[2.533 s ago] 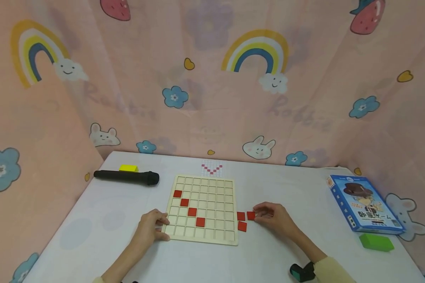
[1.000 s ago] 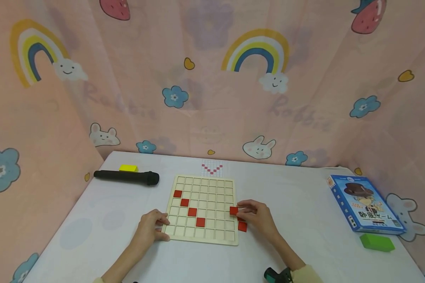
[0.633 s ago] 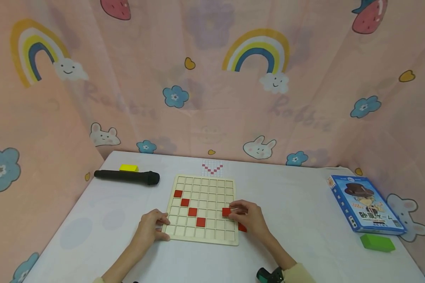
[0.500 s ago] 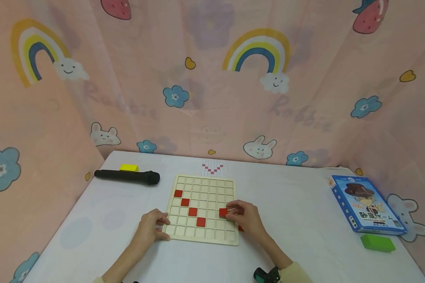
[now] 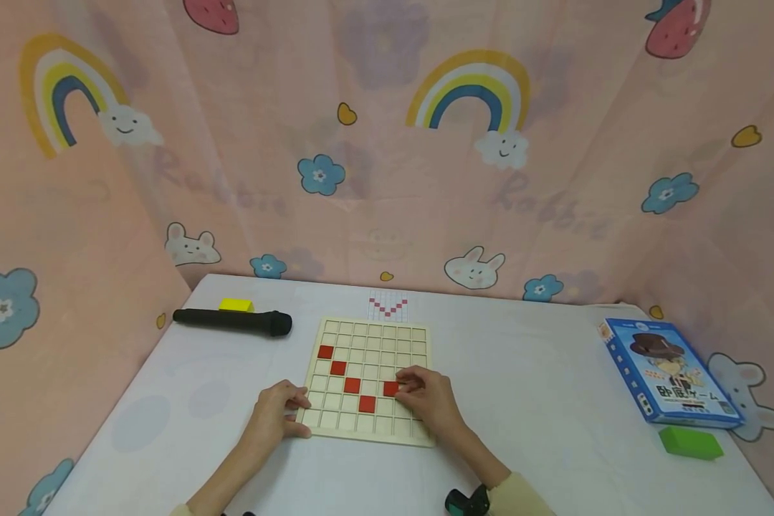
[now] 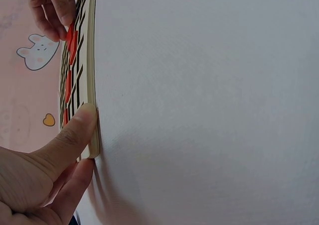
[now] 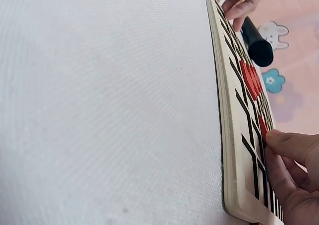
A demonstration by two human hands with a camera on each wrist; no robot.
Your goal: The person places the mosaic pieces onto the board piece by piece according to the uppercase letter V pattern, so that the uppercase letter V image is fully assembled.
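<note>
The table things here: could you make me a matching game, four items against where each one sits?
Things:
1. black microphone
2. blue game box
3. green block
4. red tile

Places:
A. on the wooden grid board, pinched by the right hand
B. far left, before a yellow block
C. right edge, nearest the person
D. right side, just beyond the green block

Pairs: 1-B, 2-D, 3-C, 4-A

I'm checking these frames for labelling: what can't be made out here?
- Spare red tiles off the board: head view, hidden behind the right hand.
- Held red tile: seated or not, fingers cover it.
- Pattern card: too small.
- Board grid: wrist views, edge-on.
</note>
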